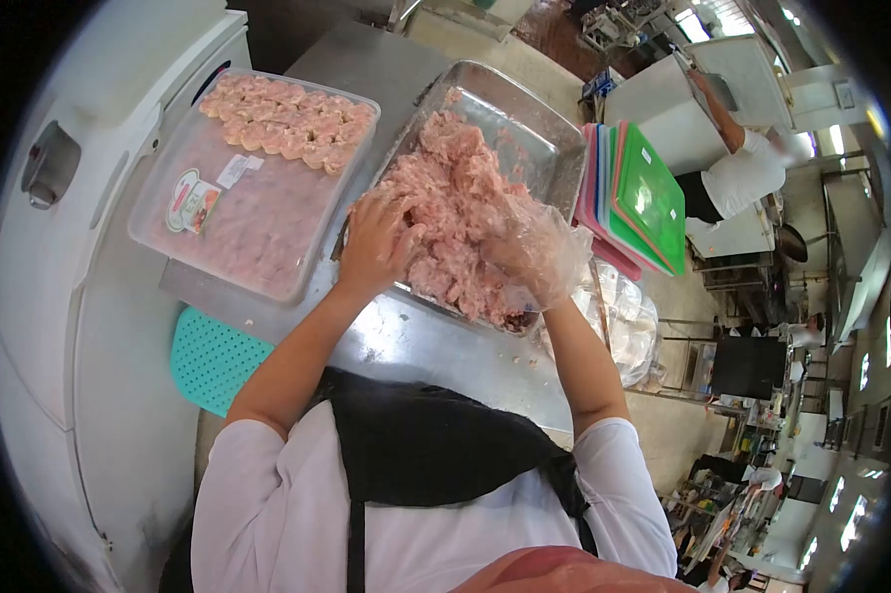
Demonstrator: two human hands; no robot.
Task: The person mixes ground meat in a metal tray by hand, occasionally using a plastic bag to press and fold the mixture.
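Observation:
A deep metal tray holds a large heap of pink minced meat. My left hand is bare and rests on the near left side of the heap at the tray's edge, its fingers partly curled against the meat. On the right, my right hand wears a clear plastic glove and is pressed into the meat; its fingers are blurred by the plastic and the mince. Left of the tray lies a lidded plastic container, with rows of meat-filled pieces at its far end.
Coloured plastic lids or boards are stacked right of the tray. Wrapped packages lie below them. A turquoise perforated item sits at the metal table's near left. Another person stands at the far right.

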